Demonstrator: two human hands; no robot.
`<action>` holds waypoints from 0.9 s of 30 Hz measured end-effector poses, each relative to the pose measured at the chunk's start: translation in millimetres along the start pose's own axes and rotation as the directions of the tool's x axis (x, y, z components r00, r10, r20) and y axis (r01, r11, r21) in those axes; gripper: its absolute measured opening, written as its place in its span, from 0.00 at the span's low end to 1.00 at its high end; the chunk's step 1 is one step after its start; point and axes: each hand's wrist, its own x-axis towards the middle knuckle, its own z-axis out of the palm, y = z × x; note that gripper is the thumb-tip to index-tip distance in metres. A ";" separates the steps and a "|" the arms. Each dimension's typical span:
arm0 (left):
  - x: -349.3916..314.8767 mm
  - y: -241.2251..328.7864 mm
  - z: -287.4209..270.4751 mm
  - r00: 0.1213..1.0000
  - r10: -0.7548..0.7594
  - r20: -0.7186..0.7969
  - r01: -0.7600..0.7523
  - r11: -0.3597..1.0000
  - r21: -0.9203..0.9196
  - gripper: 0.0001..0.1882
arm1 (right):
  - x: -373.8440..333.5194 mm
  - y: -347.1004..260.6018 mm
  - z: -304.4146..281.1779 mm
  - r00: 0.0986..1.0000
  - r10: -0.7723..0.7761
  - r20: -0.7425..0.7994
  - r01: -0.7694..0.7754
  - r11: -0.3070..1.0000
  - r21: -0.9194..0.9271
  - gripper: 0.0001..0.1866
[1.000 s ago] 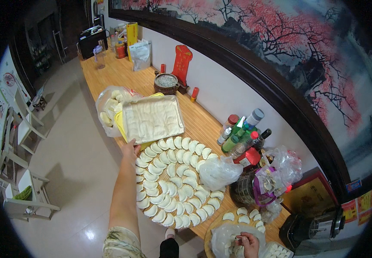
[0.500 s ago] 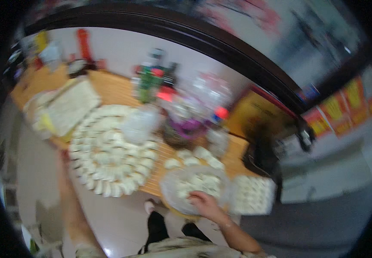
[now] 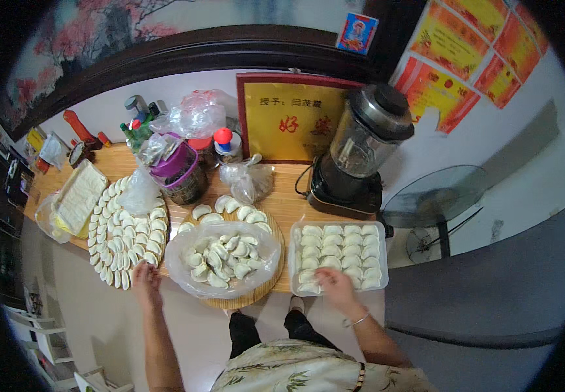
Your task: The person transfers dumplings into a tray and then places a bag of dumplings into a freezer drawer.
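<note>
My right hand [image 3: 338, 289] is over the front left part of a clear plastic tray [image 3: 385, 261] filled with rows of pale dumplings [image 3: 332, 251]. Its fingers are bent and pinched together at a dumpling [image 3: 308, 287] in the front row; the fingertips are slightly blurred. To its left, a plastic bag [image 3: 176, 261] lies opened out on a round woven board [image 3: 276, 281], with a heap of dumplings [image 3: 223, 255] inside. My left hand [image 3: 146, 285] hangs by the table's front edge, beside the rings of dumplings [image 3: 122, 238] at the left. Its fingers are loosely apart, with nothing visible in them.
Behind the tray stands a blender [image 3: 360, 144], with a framed gold plaque [image 3: 282, 117] beside it. A purple-rimmed container [image 3: 181, 176], bottles [image 3: 135, 134] and knotted plastic bags [image 3: 248, 179] crowd the back. A folded cloth [image 3: 81, 189] lies far left. A glass-like disc [image 3: 436, 196] stands at right.
My right hand has moved right, from the heap in the bag to the clear tray. My left hand still hangs by the table's front edge. The view has turned toward the right.
</note>
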 end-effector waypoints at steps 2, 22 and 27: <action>-47.7 -16.3 50.3 0.992 0.029 0.120 -0.037 0.997 0.070 0.10 | 10.8 40.6 -58.0 0.979 -0.028 -0.203 0.053 0.992 0.118 0.10; -195.0 -130.3 212.2 0.655 -0.013 0.755 -0.735 0.223 0.641 0.12 | 24.1 68.3 -116.0 0.999 -0.024 0.031 0.028 0.991 -0.128 0.11; -211.1 -141.4 195.7 0.755 0.061 0.653 -0.644 0.258 0.721 0.15 | 36.3 23.1 -74.5 0.964 -0.122 0.235 0.183 0.949 -0.257 0.13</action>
